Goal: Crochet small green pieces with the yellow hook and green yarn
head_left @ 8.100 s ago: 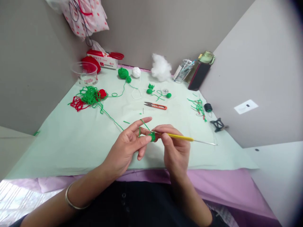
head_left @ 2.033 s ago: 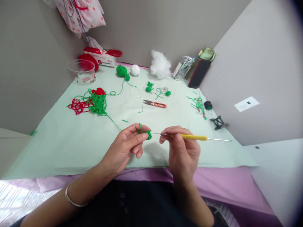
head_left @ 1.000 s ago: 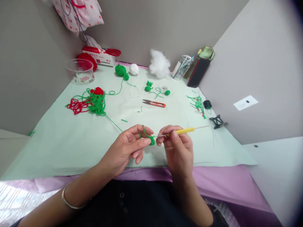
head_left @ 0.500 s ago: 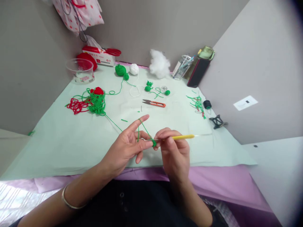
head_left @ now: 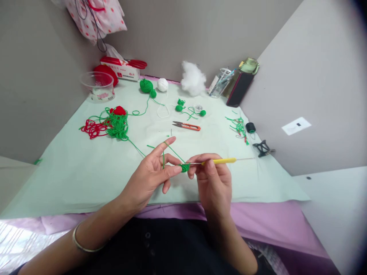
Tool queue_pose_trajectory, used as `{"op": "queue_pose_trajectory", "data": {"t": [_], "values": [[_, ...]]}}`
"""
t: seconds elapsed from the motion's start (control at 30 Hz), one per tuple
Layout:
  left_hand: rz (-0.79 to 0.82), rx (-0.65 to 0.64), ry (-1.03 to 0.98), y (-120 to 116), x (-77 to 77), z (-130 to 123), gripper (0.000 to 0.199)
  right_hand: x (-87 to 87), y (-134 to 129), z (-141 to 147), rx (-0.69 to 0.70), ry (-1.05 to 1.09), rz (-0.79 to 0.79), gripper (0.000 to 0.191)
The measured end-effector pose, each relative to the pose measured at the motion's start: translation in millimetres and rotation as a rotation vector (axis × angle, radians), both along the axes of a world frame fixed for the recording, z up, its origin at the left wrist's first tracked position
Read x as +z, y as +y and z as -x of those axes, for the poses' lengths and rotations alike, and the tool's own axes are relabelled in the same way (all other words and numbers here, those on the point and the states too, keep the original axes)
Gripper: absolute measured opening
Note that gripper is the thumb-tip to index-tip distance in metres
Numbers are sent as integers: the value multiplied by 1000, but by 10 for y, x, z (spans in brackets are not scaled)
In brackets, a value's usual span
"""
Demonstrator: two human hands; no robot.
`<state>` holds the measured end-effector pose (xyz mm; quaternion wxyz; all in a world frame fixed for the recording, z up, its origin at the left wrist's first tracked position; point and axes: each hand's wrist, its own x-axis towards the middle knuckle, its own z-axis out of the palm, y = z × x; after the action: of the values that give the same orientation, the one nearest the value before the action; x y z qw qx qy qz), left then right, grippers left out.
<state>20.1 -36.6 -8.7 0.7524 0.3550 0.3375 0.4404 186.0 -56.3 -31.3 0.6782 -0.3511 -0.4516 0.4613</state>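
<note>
My left hand (head_left: 151, 171) pinches a small green crochet piece (head_left: 185, 167) between thumb and fingers. Green yarn (head_left: 174, 153) runs taut from that piece over my raised left index finger. A crochet hook with a yellow handle (head_left: 222, 161) lies in the grip of my right hand (head_left: 214, 175), its thin metal shaft reaching left to the green piece. Whether the hook's tip is inside a stitch is too small to tell. From my left hand the yarn leads back to a tangled green yarn heap (head_left: 118, 126) on the table.
Orange thread snips (head_left: 187, 126) lie beyond my hands. Small green crocheted balls (head_left: 179, 108), a green yarn ball (head_left: 146, 86), a white yarn ball (head_left: 162, 84) and white stuffing (head_left: 193, 78) are farther back. Yarn scraps (head_left: 239, 126), a black thread spool (head_left: 250, 127) and a bottle (head_left: 249, 67) stand right; a clear tub (head_left: 99, 89) left.
The hook has slid and turned slightly, so more of its shaft shows left of my right fingers. More of the green piece is visible. My left index finger has shifted a little left.
</note>
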Motion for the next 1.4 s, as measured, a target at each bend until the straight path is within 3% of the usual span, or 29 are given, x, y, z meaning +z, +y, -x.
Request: {"op": "queue_pose_trajectory", "data": {"t": [0.1, 0.2, 0.37, 0.43, 0.5, 0.57, 0.63, 0.7, 0.77, 0.87, 1.0, 1.1, 1.17, 1.23, 1.3, 1.4], "values": [[-18, 5, 15, -9, -9, 16, 94, 24, -14, -26, 16, -45, -26, 20], [-58, 28, 50, -21, -33, 27, 91, 43, -65, -64, -36, -247, -105, 22], [-164, 131, 193, -63, -53, -27, 95, -24, -112, -82, -220, -784, -429, 27], [-136, 145, 183, -72, -32, -58, 98, -88, -103, -64, -320, -958, -572, 31], [-27, 80, 85, -63, 2, -73, 95, -135, -90, -43, -420, -1036, -637, 36], [116, -5, -32, -35, 38, -64, 86, -134, -78, -29, -439, -938, -578, 34], [191, -32, -104, -1, 65, -41, 74, -87, -63, -24, -368, -691, -439, 28], [178, 5, -127, 20, 78, -23, 65, -19, -40, -21, -256, -435, -301, 25], [134, 32, -127, 17, 78, -25, 61, 33, -14, -13, -177, -326, -239, 22], [75, 42, -93, -15, 51, -66, 59, 42, -2, 13, -163, -430, -275, 21], [7, 105, -56, -45, -1, -134, 69, -55, -45, 43, -289, -665, -392, 27], [87, 63, -117, -27, -26, -132, 62, -108, -65, 23, -385, -850, -499, 33], [172, 1, -169, 1, -30, -100, 49, -91, -52, -9, -377, -781, -454, 30], [202, -20, -195, 25, -24, -63, 39, -45, -23, -36, -316, -544, -310, 25], [164, 8, -176, 30, -15, -47, 38, 0, 6, -45, -219, -313, -190, 22], [50, 40, -96, 5, -17, -69, 41, 21, 25, -29, -91, -258, -139, 16]]}}
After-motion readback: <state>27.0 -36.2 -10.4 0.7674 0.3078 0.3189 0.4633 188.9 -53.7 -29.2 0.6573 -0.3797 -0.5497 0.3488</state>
